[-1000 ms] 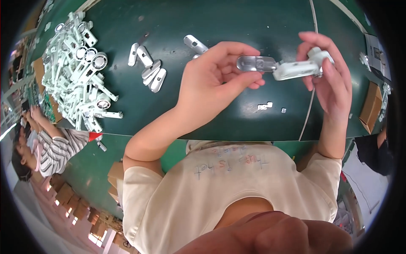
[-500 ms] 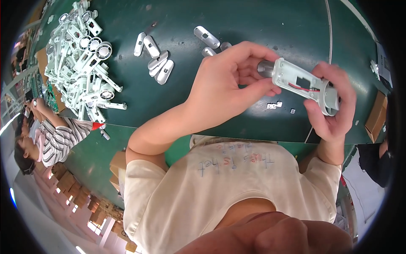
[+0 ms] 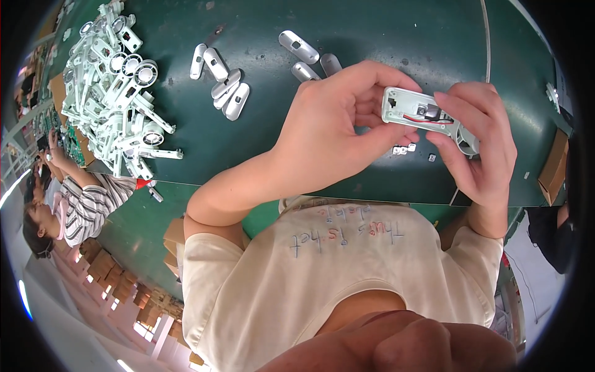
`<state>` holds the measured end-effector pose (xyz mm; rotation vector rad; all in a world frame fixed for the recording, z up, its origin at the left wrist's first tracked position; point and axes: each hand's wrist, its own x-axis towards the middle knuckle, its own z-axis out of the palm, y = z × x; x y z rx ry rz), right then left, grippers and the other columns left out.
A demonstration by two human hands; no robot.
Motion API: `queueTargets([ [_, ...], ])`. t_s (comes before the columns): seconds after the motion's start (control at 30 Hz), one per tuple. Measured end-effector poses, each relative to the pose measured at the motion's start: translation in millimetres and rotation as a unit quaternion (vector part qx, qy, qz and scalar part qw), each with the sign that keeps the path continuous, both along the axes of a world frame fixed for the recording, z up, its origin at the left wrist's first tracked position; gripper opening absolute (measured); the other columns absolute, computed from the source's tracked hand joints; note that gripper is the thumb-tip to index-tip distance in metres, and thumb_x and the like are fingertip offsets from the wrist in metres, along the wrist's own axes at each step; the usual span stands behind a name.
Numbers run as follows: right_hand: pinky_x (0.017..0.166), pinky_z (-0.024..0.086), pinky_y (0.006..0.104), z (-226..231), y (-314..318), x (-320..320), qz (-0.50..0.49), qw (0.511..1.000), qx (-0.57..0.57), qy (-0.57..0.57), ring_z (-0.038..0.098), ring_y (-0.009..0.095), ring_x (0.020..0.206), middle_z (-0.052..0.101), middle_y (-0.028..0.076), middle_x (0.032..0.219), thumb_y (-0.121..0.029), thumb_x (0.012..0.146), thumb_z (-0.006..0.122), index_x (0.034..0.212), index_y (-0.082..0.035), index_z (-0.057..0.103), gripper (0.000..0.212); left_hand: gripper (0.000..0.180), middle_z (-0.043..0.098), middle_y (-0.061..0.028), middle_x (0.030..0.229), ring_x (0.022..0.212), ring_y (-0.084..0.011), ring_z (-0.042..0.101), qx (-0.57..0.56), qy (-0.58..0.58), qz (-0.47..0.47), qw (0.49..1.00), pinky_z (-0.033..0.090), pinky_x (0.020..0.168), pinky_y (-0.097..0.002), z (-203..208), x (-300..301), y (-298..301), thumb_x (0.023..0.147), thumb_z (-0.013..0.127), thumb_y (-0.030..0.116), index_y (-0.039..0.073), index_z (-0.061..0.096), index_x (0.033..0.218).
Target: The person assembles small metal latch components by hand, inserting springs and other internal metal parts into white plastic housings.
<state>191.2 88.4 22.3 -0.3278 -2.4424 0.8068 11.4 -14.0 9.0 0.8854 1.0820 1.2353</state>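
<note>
Above the green table, both hands grip a pale handheld-fan housing [image 3: 400, 113] with its hollow side up. A red wire runs along the inside, and silver shows through its square opening. My left hand [image 3: 338, 127] has its fingers and thumb closed on the narrow end; part of those fingers is hidden. Around the ring end, my right hand [image 3: 483, 139] wraps thumb and fingers. Beyond my left hand lie silver oval covers [image 3: 299, 47], each with a small hole where visible. Small white square pieces [image 3: 400, 150] rest just below the housing.
A large heap of pale fan housings [image 3: 118, 93] covers the table's left side. Between it and my left hand is a group of silver covers [image 3: 237, 102]. A cardboard box [image 3: 551, 167] stands at the right edge. Another person [image 3: 80, 204] works at far left.
The silver cover in my left hand has gone behind the housing and now shows through its opening. The housing has shifted left, and my right fingers have moved farther along it.
</note>
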Motion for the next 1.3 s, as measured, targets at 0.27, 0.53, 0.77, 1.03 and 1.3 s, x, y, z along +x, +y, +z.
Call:
queueTargets([
  [0.27, 0.069, 0.044, 0.0353, 0.8, -2.1, 0.2, -0.007, 1.000, -0.005, -0.014, 0.054, 0.028, 0.079, 0.056, 0.019, 0.094, -0.003, 0.068, 0.070, 0.102, 0.005, 0.056, 0.038, 0.029, 0.065, -0.0088, 0.092, 0.085, -0.0132, 0.065, -0.049, -0.053, 0.046, 0.996, 0.055, 0.076, -0.0247, 2.1, 3.8, 0.1, 0.077, 0.064, -0.006, -0.004, 0.054, 0.104],
  [0.53, 0.066, 0.045, 0.0350, 1.7, 2.7, 0.8, -0.002, 1.000, 0.011, -0.020, 0.055, 0.028, 0.078, 0.056, 0.019, 0.093, -0.003, 0.067, 0.070, 0.102, 0.005, 0.057, 0.038, 0.029, 0.065, -0.0072, 0.089, 0.082, -0.0112, 0.065, -0.034, -0.033, 0.039, 0.998, 0.053, 0.069, -0.0219, 2.9, 3.0, 0.3, 0.078, 0.065, -0.004, -0.005, 0.054, 0.105],
  [0.77, 0.075, 0.043, 0.0298, -0.2, 0.1, 2.1, -0.045, 0.988, -0.140, -0.047, 0.054, 0.023, 0.086, 0.055, 0.014, 0.096, -0.002, 0.063, 0.073, 0.102, 0.005, 0.056, 0.043, 0.019, 0.066, -0.0075, 0.083, 0.072, -0.0116, 0.067, -0.037, 0.014, 0.061, 0.997, 0.053, 0.065, -0.0214, 1.0, 7.0, 1.9, 0.083, 0.057, -0.003, -0.004, 0.053, 0.101],
  [1.03, 0.067, 0.045, 0.0196, -12.0, -10.7, 3.2, -0.112, 0.900, -0.421, 0.005, 0.055, 0.006, 0.078, 0.059, 0.003, 0.089, 0.004, 0.072, 0.070, 0.099, 0.000, 0.055, 0.031, 0.017, 0.061, -0.0118, 0.095, 0.083, -0.0146, 0.062, -0.006, 0.115, 0.026, 0.993, 0.053, 0.071, -0.0245, -12.4, 3.5, 2.7, 0.088, 0.054, -0.002, -0.007, 0.051, 0.103],
  [1.3, 0.069, 0.045, 0.0205, -20.3, -12.1, -8.7, -0.094, 0.940, -0.321, 0.062, 0.054, 0.007, 0.079, 0.058, 0.004, 0.090, 0.006, 0.070, 0.070, 0.097, 0.000, 0.054, 0.032, 0.018, 0.059, -0.0094, 0.095, 0.080, -0.0117, 0.059, 0.046, 0.222, 0.071, 0.971, 0.051, 0.069, -0.0227, -15.5, 0.1, -2.1, 0.085, 0.058, -0.004, -0.006, 0.052, 0.102],
])
